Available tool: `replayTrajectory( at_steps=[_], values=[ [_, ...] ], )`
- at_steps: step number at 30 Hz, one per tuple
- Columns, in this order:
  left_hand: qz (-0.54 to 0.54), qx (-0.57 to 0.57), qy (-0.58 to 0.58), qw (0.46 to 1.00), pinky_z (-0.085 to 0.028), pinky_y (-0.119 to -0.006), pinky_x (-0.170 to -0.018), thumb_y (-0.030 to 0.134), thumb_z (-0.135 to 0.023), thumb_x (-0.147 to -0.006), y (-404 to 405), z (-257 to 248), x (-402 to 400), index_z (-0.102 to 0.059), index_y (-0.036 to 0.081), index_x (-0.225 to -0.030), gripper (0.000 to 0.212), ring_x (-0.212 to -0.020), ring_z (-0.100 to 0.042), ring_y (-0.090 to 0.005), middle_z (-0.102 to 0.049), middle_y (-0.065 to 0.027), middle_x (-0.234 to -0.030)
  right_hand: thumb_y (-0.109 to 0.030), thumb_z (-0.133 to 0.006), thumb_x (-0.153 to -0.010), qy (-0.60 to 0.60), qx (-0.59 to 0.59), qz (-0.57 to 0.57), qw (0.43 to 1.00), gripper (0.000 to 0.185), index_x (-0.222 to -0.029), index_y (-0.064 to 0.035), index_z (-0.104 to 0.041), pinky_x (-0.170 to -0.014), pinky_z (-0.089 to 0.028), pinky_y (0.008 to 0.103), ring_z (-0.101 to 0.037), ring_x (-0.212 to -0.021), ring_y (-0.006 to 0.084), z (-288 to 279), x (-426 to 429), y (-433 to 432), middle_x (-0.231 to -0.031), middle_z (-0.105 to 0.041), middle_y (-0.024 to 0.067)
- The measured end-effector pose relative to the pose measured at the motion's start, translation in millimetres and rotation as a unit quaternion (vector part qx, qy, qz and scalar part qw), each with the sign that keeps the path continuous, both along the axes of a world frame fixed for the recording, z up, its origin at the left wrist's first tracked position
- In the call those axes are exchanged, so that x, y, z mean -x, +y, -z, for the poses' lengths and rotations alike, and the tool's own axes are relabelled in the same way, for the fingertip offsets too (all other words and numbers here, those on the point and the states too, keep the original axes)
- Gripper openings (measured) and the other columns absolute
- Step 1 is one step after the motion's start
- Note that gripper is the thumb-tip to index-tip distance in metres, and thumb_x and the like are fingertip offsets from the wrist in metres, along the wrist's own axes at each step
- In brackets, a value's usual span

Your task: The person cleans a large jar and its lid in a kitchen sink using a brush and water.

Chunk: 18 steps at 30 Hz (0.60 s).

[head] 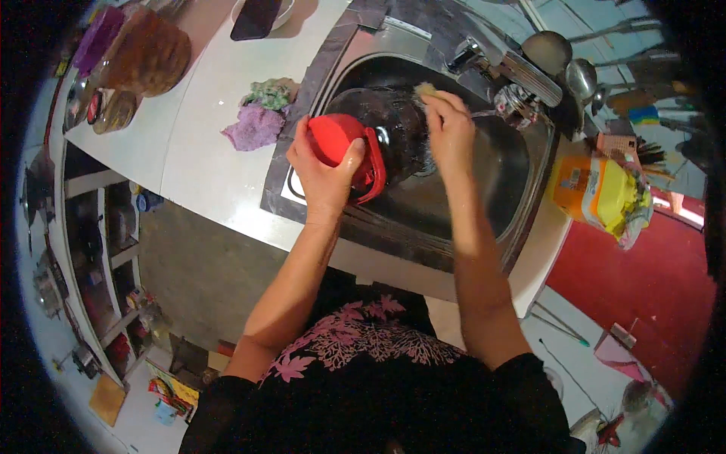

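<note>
A large clear container with a red lid and handle lies tilted over the metal sink basin. My left hand grips its red lid, thumb near the handle. At the container's far end, my right hand pinches a yellowish sponge against or close beside its wall; exact contact cannot be told. The chrome faucet stands behind the basin. Left of the sink, a purple cloth and a green-and-white cloth lie bunched on the white counter.
A dark phone rests on a white bowl at the back. Jars stand at the counter's left. Ladles hang or stand at the right, beyond a crumpled wrapped item near the faucet. A yellow-orange package sits right of the sink.
</note>
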<state>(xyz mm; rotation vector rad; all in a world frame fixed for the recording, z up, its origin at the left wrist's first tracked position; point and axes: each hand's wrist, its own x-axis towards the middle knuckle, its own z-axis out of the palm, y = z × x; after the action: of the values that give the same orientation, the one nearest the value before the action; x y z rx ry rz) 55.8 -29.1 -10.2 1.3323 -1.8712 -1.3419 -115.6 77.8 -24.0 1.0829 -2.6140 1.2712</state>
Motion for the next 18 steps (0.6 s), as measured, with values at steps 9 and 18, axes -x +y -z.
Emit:
replayTrajectory(
  at_steps=[9, 18],
  values=[
    [0.005, -0.019, 0.041, 0.999, -0.036, -0.041, -0.101, 0.036, -0.076, -0.072, -6.9, 17.5, -0.4, -0.034, 0.006, -0.138, 0.084, -0.117, -0.043, -0.0343, -0.036, -0.0213, -0.127, -0.016, -0.063, -0.086, -0.133, 0.038, 0.023, 0.990, 0.019, -0.100, -0.0036, -0.069, -0.079, -0.047, 0.0292, -0.064, -0.085, 0.0184, 30.2, 35.6, 40.5, -0.095, -0.068, 0.0102],
    [-0.013, -0.042, 0.087, 0.995, -0.038, -0.039, -0.099, 0.034, -0.077, -0.072, -3.7, 14.2, 11.5, -0.038, 0.000, -0.134, 0.080, -0.117, -0.044, -0.0305, -0.039, -0.0196, -0.127, -0.006, -0.062, -0.083, 0.082, 0.031, 0.017, 0.996, 0.020, -0.103, -0.0064, -0.066, -0.082, -0.046, 0.0363, -0.059, -0.092, 0.0286, 17.8, -0.9, 47.8, -0.105, -0.063, 0.0120]
  ],
)
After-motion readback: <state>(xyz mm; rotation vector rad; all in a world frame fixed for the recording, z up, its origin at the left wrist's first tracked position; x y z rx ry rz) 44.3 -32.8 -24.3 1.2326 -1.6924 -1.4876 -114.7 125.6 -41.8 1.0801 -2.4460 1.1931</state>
